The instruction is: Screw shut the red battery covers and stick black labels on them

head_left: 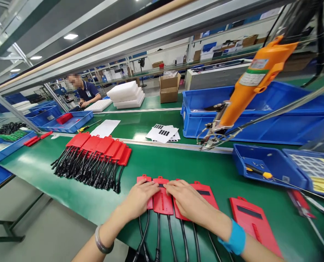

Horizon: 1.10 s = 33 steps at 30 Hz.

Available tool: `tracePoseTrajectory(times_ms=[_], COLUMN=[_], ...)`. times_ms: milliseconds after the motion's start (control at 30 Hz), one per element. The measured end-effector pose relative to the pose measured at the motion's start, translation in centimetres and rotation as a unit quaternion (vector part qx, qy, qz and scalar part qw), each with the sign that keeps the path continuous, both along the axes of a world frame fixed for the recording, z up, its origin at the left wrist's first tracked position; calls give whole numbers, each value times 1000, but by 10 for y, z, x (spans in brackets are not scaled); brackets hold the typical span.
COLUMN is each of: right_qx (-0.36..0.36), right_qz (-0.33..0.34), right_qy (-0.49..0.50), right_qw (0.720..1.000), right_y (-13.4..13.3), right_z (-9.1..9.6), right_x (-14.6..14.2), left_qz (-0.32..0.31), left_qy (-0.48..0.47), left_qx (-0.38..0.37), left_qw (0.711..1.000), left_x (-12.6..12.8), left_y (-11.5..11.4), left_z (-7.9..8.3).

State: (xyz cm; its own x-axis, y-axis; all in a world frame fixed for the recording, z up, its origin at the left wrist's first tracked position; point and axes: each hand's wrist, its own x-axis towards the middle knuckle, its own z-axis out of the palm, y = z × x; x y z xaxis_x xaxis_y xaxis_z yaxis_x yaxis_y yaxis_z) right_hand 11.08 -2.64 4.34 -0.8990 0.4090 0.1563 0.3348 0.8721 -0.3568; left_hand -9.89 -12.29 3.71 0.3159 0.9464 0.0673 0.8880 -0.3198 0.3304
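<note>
Several flat red cases with black cables lie in a row at the bench's front edge. My left hand (140,195) lies over the leftmost case, its fingers stretched to the top of the neighbouring red case (163,204). From the other side, my right hand (187,199) rests across another case, with fingertips at the same black label strip (161,185). Both hands press down flat without grasping a case, and they partly hide the strip. Right of them, one red case (211,197) shows its black strip, and a separate red case (253,218) lies farther right.
Stacked red cases (104,145) with bundled black cables lie left on the green bench (140,156). Label sheets (163,133) are behind. An orange electric screwdriver (246,83) hangs at right above blue bins (271,171). Another person (87,91) works at far left.
</note>
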Motion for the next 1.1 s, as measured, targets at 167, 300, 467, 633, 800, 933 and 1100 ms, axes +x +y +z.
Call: tracePoseTrajectory(times_ms=[167, 300, 467, 633, 800, 933, 1100], right_qx=[15, -11, -56, -46, -39, -75, -104], right_qz=[-11, -52, -66, 27, 42, 31, -60], right_qy=[-33, -39, 7, 24, -7, -20, 6], right_qw=[999, 998, 996, 998, 998, 996, 993], right_y=[-2, 15, 23, 2, -14, 1, 25], right_z=[-5, 10, 12, -4, -14, 4, 15], right_x=[-22, -20, -17, -41, -71, -69, 20], left_qz=[-6, 23, 129, 82, 108, 105, 204], left_qy=[34, -113, -126, 4, 61, -22, -121], left_qx=[-14, -4, 98, 66, 57, 29, 30], left_qw=[999, 993, 979, 994, 991, 994, 971], left_x=[6, -27, -55, -37, -24, -37, -43], left_y=[9, 12, -15, -26, -13, -8, -33], left_z=[-5, 8, 1, -15, -17, -5, -10])
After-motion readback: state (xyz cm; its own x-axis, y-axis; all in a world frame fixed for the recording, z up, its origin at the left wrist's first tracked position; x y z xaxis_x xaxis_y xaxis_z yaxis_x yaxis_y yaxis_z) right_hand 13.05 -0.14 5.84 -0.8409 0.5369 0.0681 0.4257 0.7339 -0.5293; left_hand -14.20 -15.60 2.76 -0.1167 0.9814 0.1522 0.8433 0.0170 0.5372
